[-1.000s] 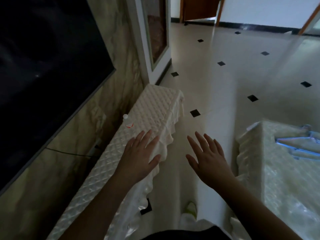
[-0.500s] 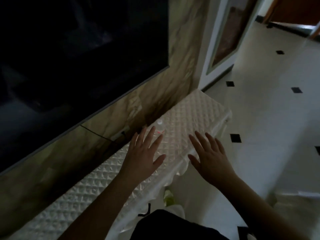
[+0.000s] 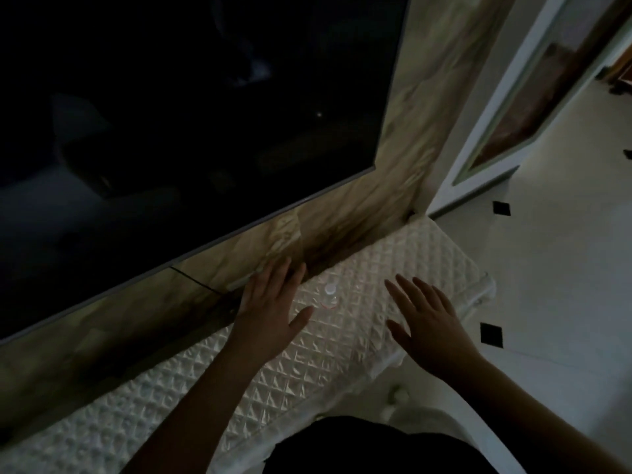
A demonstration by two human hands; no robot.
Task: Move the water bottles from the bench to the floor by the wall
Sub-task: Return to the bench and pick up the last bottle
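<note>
One small clear water bottle [image 3: 330,296] with a white cap and a red label band stands upright on the white quilted bench [image 3: 294,371], near its wall side. My left hand [image 3: 270,309] hovers open just left of the bottle, fingers spread, thumb pointing toward it and apart from it. My right hand [image 3: 427,323] is open too, spread above the bench to the right of the bottle. Neither hand holds anything.
A large dark screen [image 3: 171,114] hangs on the marble wall [image 3: 386,206] right behind the bench. A cable [image 3: 195,282] runs below the screen. White floor tiles with black diamond insets [image 3: 491,333] lie to the right. A white framed panel [image 3: 506,107] stands beyond the bench end.
The view has turned left toward the wall and come closer. Both hands have advanced over the bench and now flank the bottle, the left hand reaching near the wall.
</note>
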